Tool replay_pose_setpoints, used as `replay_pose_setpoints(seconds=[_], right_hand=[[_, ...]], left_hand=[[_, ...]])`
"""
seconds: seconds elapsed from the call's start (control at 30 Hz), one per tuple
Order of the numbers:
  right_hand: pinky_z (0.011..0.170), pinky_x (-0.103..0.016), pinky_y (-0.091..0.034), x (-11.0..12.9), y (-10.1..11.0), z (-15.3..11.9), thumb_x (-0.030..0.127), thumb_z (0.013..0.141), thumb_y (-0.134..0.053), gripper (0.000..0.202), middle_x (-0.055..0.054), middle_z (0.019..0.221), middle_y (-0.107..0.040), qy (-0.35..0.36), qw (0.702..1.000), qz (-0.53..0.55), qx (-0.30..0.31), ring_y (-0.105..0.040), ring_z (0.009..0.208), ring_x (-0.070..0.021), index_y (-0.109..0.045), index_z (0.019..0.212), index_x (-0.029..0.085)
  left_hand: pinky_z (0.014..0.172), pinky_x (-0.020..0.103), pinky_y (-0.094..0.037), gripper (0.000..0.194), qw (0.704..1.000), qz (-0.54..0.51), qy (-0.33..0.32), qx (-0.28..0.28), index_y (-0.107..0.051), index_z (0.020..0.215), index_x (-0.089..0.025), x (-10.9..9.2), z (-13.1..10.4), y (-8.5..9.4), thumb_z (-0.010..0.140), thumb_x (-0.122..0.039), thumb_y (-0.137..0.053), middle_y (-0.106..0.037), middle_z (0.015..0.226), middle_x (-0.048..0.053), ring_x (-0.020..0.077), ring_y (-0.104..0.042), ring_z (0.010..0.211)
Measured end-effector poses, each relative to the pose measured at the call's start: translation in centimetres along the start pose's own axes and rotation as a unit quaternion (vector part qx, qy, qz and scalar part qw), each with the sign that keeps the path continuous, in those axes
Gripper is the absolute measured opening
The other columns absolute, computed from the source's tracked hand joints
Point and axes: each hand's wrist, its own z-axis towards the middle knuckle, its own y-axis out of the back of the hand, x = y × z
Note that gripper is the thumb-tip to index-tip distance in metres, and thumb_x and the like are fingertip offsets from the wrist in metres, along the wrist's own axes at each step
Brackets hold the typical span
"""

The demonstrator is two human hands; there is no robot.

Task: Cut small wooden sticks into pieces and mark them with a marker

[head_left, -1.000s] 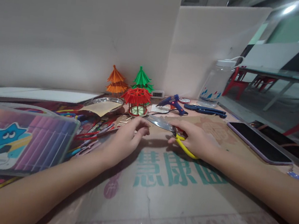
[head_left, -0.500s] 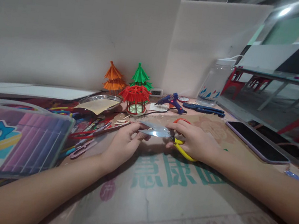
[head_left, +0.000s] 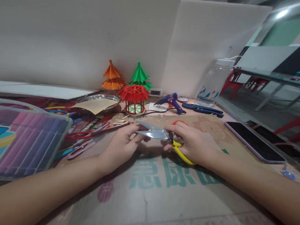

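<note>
My right hand [head_left: 190, 142] is closed round a pair of scissors [head_left: 155, 132], with the yellow handle loop below and the orange-red one above. The blades point left and stand a little apart over the brown sheet. At their tips is my left hand [head_left: 123, 138], thumb and fingers pinched together. Whatever it pinches is too small or too hidden to name. Just beyond the left hand lie several short pale sticks [head_left: 118, 122]. Behind the blades stands a small red-roofed model pavilion [head_left: 134, 97].
A green tree-like model [head_left: 140, 72], an orange one [head_left: 112, 74] and a glue gun [head_left: 172, 102] stand behind. A metal tray [head_left: 117, 100] and a marker case [head_left: 24, 144] are on the left. On the right are a stapler-like tool [head_left: 202, 109], a phone [head_left: 254, 141] and a bottle [head_left: 213, 84].
The view has shifted slightly, so most things sit a little further left. Both hands keep their hold near the scissors, and the blades look much the same.
</note>
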Motion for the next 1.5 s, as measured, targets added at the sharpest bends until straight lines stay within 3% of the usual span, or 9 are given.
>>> replay_pose_setpoints(seconds=[0.5, 0.67, 0.77, 0.93, 1.07, 1.2, 1.33, 1.5], right_hand=[[0.055, -0.024, -0.034, -0.3, -0.1, -0.1, 0.036, 0.084, -0.073, 0.040, -0.001, 0.102, -0.070, 0.019, 0.999, -0.031, -0.007, -0.066, 0.086, -0.0176, -0.065, 0.122, 0.027], [0.054, -0.025, -0.033, -0.3, -0.2, -0.2, 0.046, 0.081, -0.075, 0.042, -0.001, 0.094, -0.072, 0.011, 1.000, -0.020, -0.007, -0.065, 0.080, -0.0183, -0.068, 0.118, 0.028], [0.056, -0.025, -0.035, -0.3, -0.3, -0.2, 0.044, 0.079, -0.077, 0.040, 0.000, 0.088, -0.072, -0.007, 1.000, 0.004, -0.013, -0.064, 0.077, -0.0182, -0.070, 0.114, 0.028], [0.063, -0.026, -0.042, -1.3, -1.3, 0.6, 0.042, 0.079, -0.076, 0.045, -0.002, 0.091, -0.069, -0.035, 0.989, 0.132, -0.052, -0.061, 0.077, -0.0178, -0.067, 0.119, 0.023], [0.059, -0.027, -0.039, -2.3, -2.3, 1.1, 0.044, 0.079, -0.072, 0.046, -0.001, 0.075, -0.061, -0.063, 0.983, 0.154, -0.071, -0.053, 0.066, -0.0165, -0.067, 0.117, 0.018], [0.063, -0.028, -0.043, -1.7, -1.7, 0.8, 0.044, 0.080, -0.072, 0.049, -0.004, 0.087, -0.066, -0.044, 0.987, 0.146, -0.049, -0.058, 0.073, -0.0182, -0.066, 0.122, 0.019], [0.067, -0.028, -0.045, -0.1, -0.1, 0.5, 0.045, 0.082, -0.071, 0.046, -0.005, 0.106, -0.071, -0.032, 0.998, 0.059, 0.000, -0.064, 0.088, -0.0219, -0.065, 0.123, 0.024], [0.062, -0.026, -0.042, 0.6, 0.7, 0.2, 0.045, 0.084, -0.069, 0.042, -0.002, 0.107, -0.071, -0.024, 0.999, 0.020, 0.023, -0.066, 0.090, -0.0209, -0.064, 0.122, 0.028]], left_hand=[[0.076, 0.028, -0.050, 0.020, 1.000, 0.012, 0.022, 0.007, -0.067, 0.081, -0.017, 0.0, 0.1, 0.0, 0.091, -0.019, -0.050, -0.071, 0.082, 0.003, 0.0163, -0.066, 0.077], [0.074, 0.027, -0.049, 0.021, 0.999, 0.032, 0.011, 0.008, -0.065, 0.077, -0.018, 0.1, 0.1, 0.0, 0.089, -0.016, -0.048, -0.070, 0.078, 0.002, 0.0158, -0.064, 0.076], [0.074, 0.027, -0.049, 0.021, 0.999, 0.034, 0.021, 0.009, -0.065, 0.076, -0.018, -0.1, 0.1, 0.0, 0.089, -0.015, -0.048, -0.069, 0.078, 0.001, 0.0155, -0.064, 0.076], [0.077, 0.028, -0.052, 0.019, 0.996, -0.060, 0.064, -0.001, -0.065, 0.090, -0.017, -0.3, 0.2, -0.2, 0.096, -0.031, -0.053, -0.072, 0.080, 0.002, 0.0157, -0.068, 0.077], [0.070, 0.028, -0.055, 0.021, 0.988, -0.124, 0.095, 0.005, -0.060, 0.098, -0.017, -0.2, 0.2, -0.4, 0.097, -0.037, -0.055, -0.072, 0.081, 0.003, 0.0165, -0.069, 0.076], [0.074, 0.029, -0.055, 0.020, 0.992, -0.090, 0.083, 0.004, -0.063, 0.100, -0.017, -0.1, 0.2, -0.4, 0.097, -0.035, -0.055, -0.072, 0.080, 0.003, 0.0165, -0.070, 0.077], [0.076, 0.029, -0.054, 0.014, 0.997, -0.046, 0.054, -0.017, -0.067, 0.094, -0.018, 0.0, 0.3, -0.3, 0.092, -0.025, -0.055, -0.073, 0.087, 0.004, 0.0175, -0.069, 0.081], [0.084, 0.034, -0.053, 0.012, 0.998, 0.019, 0.046, -0.046, -0.069, 0.088, -0.019, 0.0, 0.4, 0.0, 0.084, -0.019, -0.058, -0.074, 0.092, 0.004, 0.0212, -0.068, 0.089]])
